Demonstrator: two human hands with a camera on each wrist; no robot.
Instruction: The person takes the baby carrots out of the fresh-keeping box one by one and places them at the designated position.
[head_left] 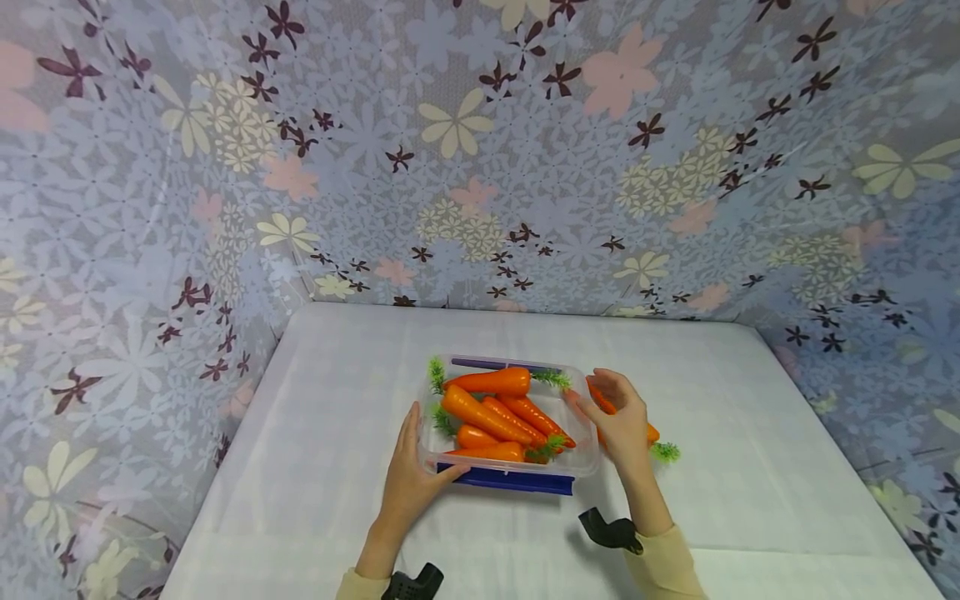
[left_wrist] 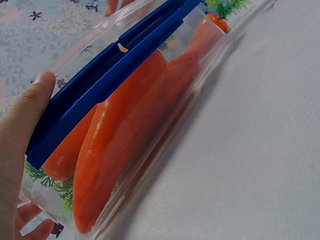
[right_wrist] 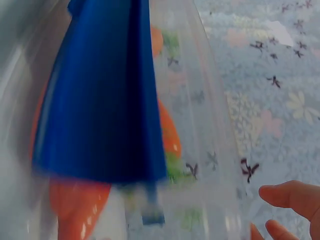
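A clear plastic container point(head_left: 585, 417) with blue latches stands on the white-covered table, holding several orange toy carrots point(head_left: 491, 382) with green tops. My left hand point(head_left: 408, 462) grips the container's near left corner. Its thumb lies by the front blue latch point(left_wrist: 80, 95), and its other fingers are along the left wall. Beside the right wall is my right hand point(head_left: 618, 417), fingers loosely bent and apart; in the right wrist view its thumb point(right_wrist: 290, 194) shows a gap from the wall. More carrot point(head_left: 652, 433) lies on the table by the right hand, partly hidden behind it.
The white cloth point(head_left: 300, 467) covers the table around the container. Patterned floral fabric point(head_left: 465, 208) rises behind the table and along both sides. A black wrist camera point(head_left: 611, 529) is strapped to the right wrist, another point(head_left: 414, 583) to the left.
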